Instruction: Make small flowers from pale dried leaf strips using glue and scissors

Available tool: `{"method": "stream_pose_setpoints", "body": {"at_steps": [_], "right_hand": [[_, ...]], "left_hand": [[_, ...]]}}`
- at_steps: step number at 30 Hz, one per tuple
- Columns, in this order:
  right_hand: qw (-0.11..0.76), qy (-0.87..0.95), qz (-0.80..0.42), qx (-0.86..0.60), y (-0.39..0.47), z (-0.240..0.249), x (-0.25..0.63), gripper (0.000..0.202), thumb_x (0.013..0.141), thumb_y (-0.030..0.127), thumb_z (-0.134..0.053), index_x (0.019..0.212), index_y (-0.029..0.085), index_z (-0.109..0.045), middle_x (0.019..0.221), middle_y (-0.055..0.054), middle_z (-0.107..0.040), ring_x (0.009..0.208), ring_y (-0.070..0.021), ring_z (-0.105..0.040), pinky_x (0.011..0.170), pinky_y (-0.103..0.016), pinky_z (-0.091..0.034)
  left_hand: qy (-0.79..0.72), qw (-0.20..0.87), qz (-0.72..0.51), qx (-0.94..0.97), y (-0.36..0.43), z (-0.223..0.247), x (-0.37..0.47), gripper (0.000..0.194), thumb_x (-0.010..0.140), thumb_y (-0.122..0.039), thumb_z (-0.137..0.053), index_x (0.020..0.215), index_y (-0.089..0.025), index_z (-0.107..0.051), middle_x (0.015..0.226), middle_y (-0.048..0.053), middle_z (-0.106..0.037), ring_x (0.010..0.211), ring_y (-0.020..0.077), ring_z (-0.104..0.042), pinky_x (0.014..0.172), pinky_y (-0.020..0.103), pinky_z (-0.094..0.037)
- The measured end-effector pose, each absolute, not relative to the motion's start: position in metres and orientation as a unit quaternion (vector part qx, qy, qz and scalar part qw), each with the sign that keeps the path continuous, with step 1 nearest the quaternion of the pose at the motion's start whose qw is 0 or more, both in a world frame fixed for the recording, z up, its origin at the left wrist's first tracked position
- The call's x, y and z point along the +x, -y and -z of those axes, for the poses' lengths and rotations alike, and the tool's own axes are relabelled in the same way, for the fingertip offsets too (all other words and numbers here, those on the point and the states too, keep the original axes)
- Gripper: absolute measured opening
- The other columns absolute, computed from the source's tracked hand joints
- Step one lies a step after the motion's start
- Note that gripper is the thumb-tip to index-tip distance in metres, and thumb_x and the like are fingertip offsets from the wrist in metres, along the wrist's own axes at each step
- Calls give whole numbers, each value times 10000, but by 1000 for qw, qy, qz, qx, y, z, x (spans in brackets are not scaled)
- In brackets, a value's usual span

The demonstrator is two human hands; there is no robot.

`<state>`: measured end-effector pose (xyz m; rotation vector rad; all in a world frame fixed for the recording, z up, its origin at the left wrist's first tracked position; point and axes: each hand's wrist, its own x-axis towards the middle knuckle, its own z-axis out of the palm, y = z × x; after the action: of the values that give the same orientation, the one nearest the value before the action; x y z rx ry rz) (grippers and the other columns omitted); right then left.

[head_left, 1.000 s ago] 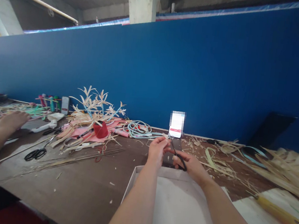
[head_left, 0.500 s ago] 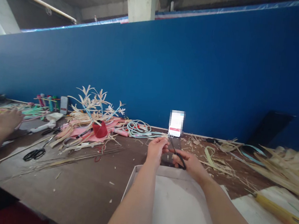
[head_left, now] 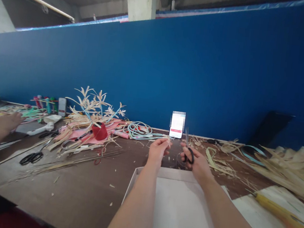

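Observation:
My left hand (head_left: 159, 150) is closed in a pinch, thumb against fingers, beyond the far edge of a shallow white box (head_left: 174, 173). A small pale piece (head_left: 169, 141) shows at its fingertips; its exact kind is too small to make out. To the right, my right hand (head_left: 194, 161) grips a pair of scissors (head_left: 189, 155) by the black handles, with the blades pointing up and away. A gap separates the scissors from my left hand. Behind both hands a lit phone (head_left: 177, 126) leans upright against the blue partition.
Left of my hands stand pale husk-like flowers (head_left: 95, 104) by a red spool (head_left: 100, 131). Light-blue tubing (head_left: 139, 130) lies coiled behind. More scissors (head_left: 31, 157) rest on the table. A co-worker's hand (head_left: 5, 122) is far left. Dry husks (head_left: 285, 169) and a yellow-handled tool (head_left: 283, 213) lie right.
My right hand has drawn the scissors right, away from my left fingertips, and the blades now point more upright. My left hand stays pinched in nearly the same place.

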<state>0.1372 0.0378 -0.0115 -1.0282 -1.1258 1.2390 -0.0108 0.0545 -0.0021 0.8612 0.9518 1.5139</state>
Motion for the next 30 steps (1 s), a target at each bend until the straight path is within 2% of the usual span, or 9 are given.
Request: {"method": "stream_pose_setpoints", "body": {"at_steps": [3, 5, 9, 12, 15, 18, 21, 24, 30], "right_hand": [[636, 409, -521, -397, -42, 12, 142, 459, 677, 442, -664, 1059, 196, -601, 696, -12, -558, 558, -106, -494, 351, -176, -260], [667, 372, -529, -370, -44, 12, 146, 425, 690, 437, -652, 1048, 217, -588, 684, 8, -540, 540, -93, -480, 343, -165, -255], [689, 334, -552, -331, -46, 11, 152, 391, 698, 427, -645, 1030, 232, -578, 673, 28, -531, 541, -76, -483, 343, -149, -260], [681, 346, -547, -342, -45, 11, 150, 412, 685, 439, -652, 1027, 216, -597, 678, 19, -557, 544, -77, -497, 348, -154, -264], [647, 396, -527, -384, -43, 13, 143, 483, 654, 460, -670, 1051, 192, -608, 663, 3, -582, 539, -95, -510, 362, -171, -276], [612, 443, -501, -423, -42, 16, 136, 536, 615, 460, -698, 1051, 157, -626, 636, -10, -593, 542, -115, -522, 439, -214, -362], [611, 480, -460, -431, -43, 22, 133, 550, 616, 458, -696, 1069, 154, -626, 591, 6, -570, 535, -117, -504, 503, -247, -399], [620, 479, -435, -445, -44, 27, 134, 572, 639, 474, -673, 1114, 163, -604, 601, 4, -568, 542, -127, -499, 497, -251, -398], [618, 478, -411, -470, -42, 31, 135, 580, 673, 505, -628, 1150, 178, -588, 670, -10, -590, 583, -139, -506, 530, -255, -412]], "left_hand": [[-394, 553, -564, 469, -44, -4, -12, 261, 592, -346, -705, 765, -152, -677, 678, 26, -628, 539, 75, -497, 472, 176, -362], [-362, 595, -449, 560, -34, -11, -14, 264, 589, -357, -711, 749, -148, -685, 642, 26, -622, 464, 57, -430, 435, 184, -313], [-342, 620, -173, 684, -20, -23, -21, 294, 546, -367, -740, 771, -180, -712, 621, 25, -637, 439, 67, -407, 411, 198, -276], [-368, 600, -53, 709, -19, -25, -23, 304, 553, -419, -724, 768, -205, -719, 624, 18, -652, 432, 71, -416, 399, 197, -260], [-403, 587, -65, 699, -23, -21, -22, 348, 574, -481, -692, 751, -182, -710, 578, 15, -642, 392, 58, -356, 389, 203, -228], [-418, 574, -147, 688, -26, -15, -18, 362, 594, -496, -675, 721, -157, -682, 473, -9, -570, 373, 52, -313, 385, 204, -192], [-394, 596, -220, 664, -27, -11, -14, 335, 630, -477, -660, 690, -147, -646, 443, -25, -523, 362, 42, -294, 390, 202, -175], [-377, 625, -282, 623, -28, -9, -10, 329, 667, -466, -636, 720, -141, -630, 433, -37, -489, 343, 27, -238, 383, 202, -122], [-373, 650, -329, 575, -30, -4, -6, 310, 699, -442, -617, 757, -137, -623, 454, -35, -485, 341, 15, -216, 373, 196, -81]]}}
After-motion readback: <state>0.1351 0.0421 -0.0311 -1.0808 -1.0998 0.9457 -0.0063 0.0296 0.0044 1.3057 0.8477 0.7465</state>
